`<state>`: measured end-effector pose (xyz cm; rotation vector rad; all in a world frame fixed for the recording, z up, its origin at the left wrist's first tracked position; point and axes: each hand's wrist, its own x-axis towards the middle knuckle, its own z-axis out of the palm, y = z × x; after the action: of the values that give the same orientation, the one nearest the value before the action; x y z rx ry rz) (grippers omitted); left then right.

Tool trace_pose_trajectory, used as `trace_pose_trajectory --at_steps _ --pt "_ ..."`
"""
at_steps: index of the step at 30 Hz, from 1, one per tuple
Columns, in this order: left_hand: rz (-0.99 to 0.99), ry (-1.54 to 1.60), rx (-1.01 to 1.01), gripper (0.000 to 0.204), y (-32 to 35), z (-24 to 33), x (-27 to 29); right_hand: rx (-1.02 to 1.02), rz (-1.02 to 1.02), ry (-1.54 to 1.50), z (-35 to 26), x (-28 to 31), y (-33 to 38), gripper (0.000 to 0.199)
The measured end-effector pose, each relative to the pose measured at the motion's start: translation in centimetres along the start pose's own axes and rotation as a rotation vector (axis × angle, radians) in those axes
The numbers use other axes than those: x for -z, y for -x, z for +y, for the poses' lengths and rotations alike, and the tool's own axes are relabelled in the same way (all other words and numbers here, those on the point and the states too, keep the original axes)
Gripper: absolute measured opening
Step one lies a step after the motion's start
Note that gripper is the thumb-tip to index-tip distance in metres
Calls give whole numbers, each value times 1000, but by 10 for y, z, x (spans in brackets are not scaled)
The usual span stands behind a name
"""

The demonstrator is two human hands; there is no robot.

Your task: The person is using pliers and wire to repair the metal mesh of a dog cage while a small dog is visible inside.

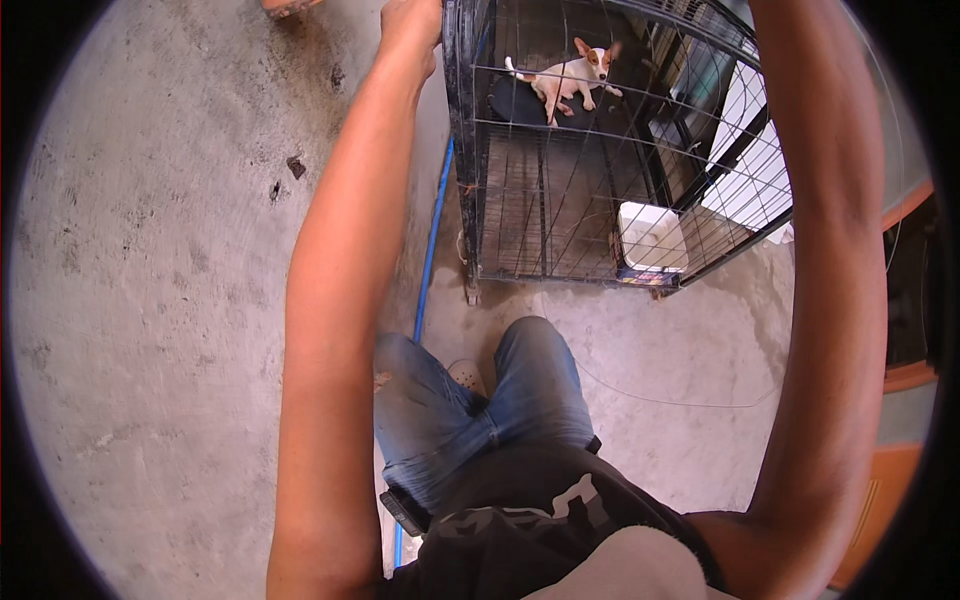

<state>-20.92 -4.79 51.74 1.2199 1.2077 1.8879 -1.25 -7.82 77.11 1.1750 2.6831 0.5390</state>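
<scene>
I'm seeing the black wire cage [461, 110] far and slightly right, the left hand [411, 28] against its far left post (can't tell if it's gripping), right hand out of view, shirt print [575, 497] unreadable.

both my arms are bare and stretched out ahead of me, well apart. my left arm [330, 340] comes in from the lower edge of the view and runs up with only a slight bend, leaning to the right toward the wrist [400, 72]. my left grip [411, 28] sits at the upper edge, partly cut off, its fingers too hidden for me to tell how far they close. my right arm [832, 270] starts low on the right, bows outward, then leans inward as it climbs. it leaves through the upper edge, so my right grip lies out of sight beyond it.
</scene>
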Motion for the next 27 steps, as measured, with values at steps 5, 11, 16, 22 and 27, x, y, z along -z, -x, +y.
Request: trace_pose_trajectory --at_steps 5,11,16,22,27 --pt "-139 195 304 22 0 -5 -6 24 -39 5 -5 -18 -24 26" --pt "-224 437 275 31 -4 -16 -10 53 -71 35 -13 -34 -44 26" --pt "-319 451 232 41 -8 -16 2 103 -89 56 -21 -39 -66 26" --pt "-331 135 234 52 8 22 6 114 -108 126 -31 -34 -76 24" --pt "-373 -71 205 41 7 30 9 142 -105 244 -28 -31 -73 20"
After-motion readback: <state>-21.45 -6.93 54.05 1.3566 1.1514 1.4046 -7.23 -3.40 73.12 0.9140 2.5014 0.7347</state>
